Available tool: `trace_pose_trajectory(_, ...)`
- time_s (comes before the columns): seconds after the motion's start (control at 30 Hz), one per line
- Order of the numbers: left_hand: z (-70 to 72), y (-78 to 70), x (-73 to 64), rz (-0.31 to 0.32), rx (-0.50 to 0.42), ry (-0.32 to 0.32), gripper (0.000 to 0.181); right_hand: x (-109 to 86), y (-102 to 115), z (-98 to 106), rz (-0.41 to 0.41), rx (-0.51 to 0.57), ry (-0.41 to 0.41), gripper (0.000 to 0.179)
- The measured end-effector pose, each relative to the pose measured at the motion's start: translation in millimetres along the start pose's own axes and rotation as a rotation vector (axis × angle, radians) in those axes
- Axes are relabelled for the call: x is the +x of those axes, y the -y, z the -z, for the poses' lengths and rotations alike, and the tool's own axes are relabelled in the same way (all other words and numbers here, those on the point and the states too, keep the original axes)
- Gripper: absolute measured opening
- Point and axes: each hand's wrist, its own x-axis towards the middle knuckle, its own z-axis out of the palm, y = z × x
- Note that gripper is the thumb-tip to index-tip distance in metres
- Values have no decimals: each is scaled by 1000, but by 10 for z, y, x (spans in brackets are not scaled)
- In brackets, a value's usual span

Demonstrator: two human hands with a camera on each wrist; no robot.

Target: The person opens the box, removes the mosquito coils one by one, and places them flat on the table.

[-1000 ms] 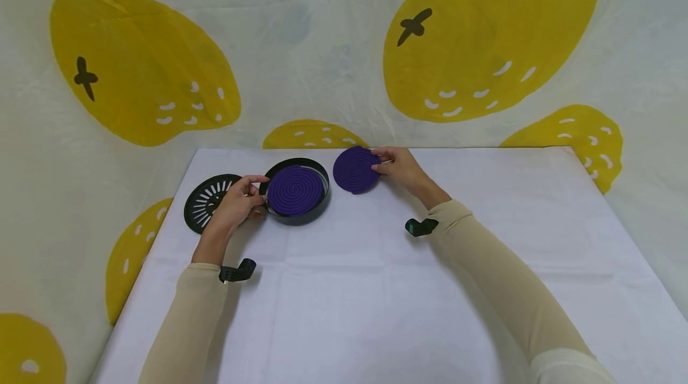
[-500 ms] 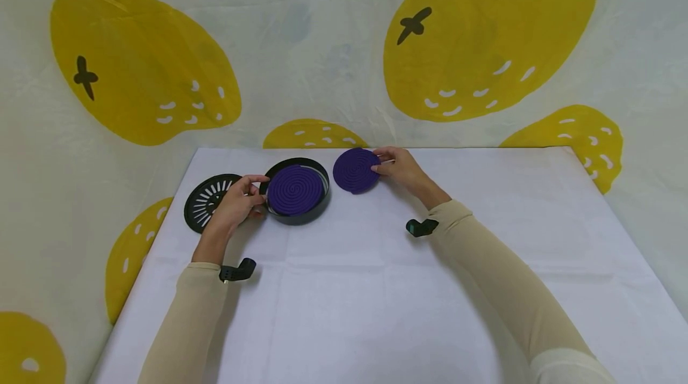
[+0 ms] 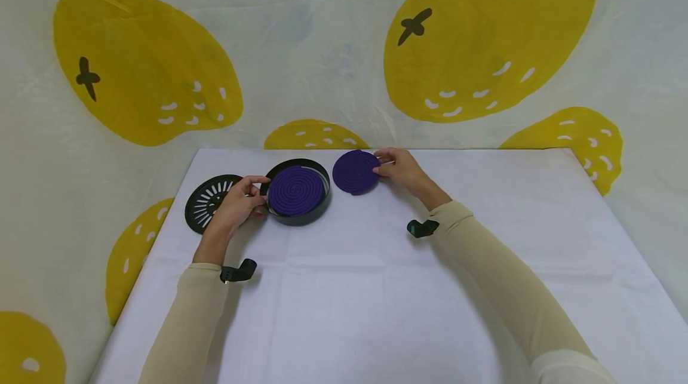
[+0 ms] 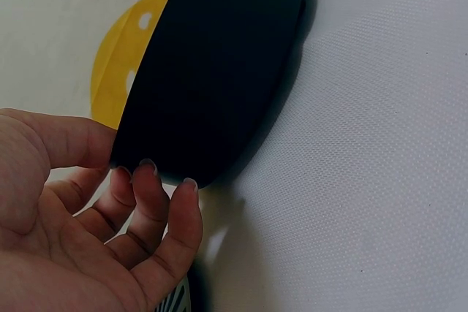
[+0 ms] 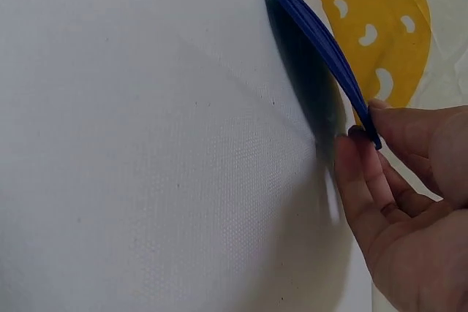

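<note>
My left hand point(image 3: 239, 205) holds the near-left side of a round black coaster holder point(image 3: 301, 218), thumb and fingertips at its wall. In the left wrist view the holder point(image 4: 212, 71) appears as a dark curved side. A purple spiral coaster point(image 3: 295, 191) lies inside the holder, slightly off centre. My right hand point(image 3: 405, 170) pinches the right edge of a second purple spiral coaster point(image 3: 355, 172) between thumb and fingers. Seen from the right wrist, that coaster point(image 5: 322, 42) is tilted, nearly edge-on, above its shadow on the table.
A black slotted disc point(image 3: 201, 205) lies left of the holder, partly hidden by my left hand. The white-covered table point(image 3: 344, 300) ends at the back against a pale curtain point(image 3: 317, 43) printed with yellow fruit.
The coaster in my right hand has dipped slightly and its far edge sits a little lower. My left hand and the holder have stayed in place.
</note>
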Motion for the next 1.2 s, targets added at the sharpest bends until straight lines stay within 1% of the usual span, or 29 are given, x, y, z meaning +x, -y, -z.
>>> trace_pose_trajectory(0.07, 3, 5, 2, -4, 3, 2, 48, -21, 11, 19, 9, -54, -9, 47)
trace_pose_trajectory(0.2, 5, -2, -7, -7, 9, 5, 48, -77, 51, 68, 30, -202, -42, 44)
trace_pose_trajectory(0.27, 9, -6, -12, -3, 10, 5, 48, -106, 77, 87, 37, -247, -51, 43)
trace_pose_trajectory(0.33, 13, -20, -20, -1, 10, 7, 48, -129, 102, 98, 50, -265, -51, 42)
trace_pose_trajectory(0.57, 19, -26, -20, -17, -14, 24, 50, -198, 158, 107, 62, -237, -35, 38)
trace_pose_trajectory(0.77, -3, -12, -18, -21, -19, 20, 48, -246, 184, 87, 71, -201, -27, 38)
trace_pose_trajectory(1.0, -5, -7, -27, -20, -19, 16, 49, -277, 246, -7, 118, -155, -25, 37)
trace_pose_trajectory(1.2, -2, -22, -35, -17, -17, 22, 49, -304, 318, -114, 155, -139, -28, 36)
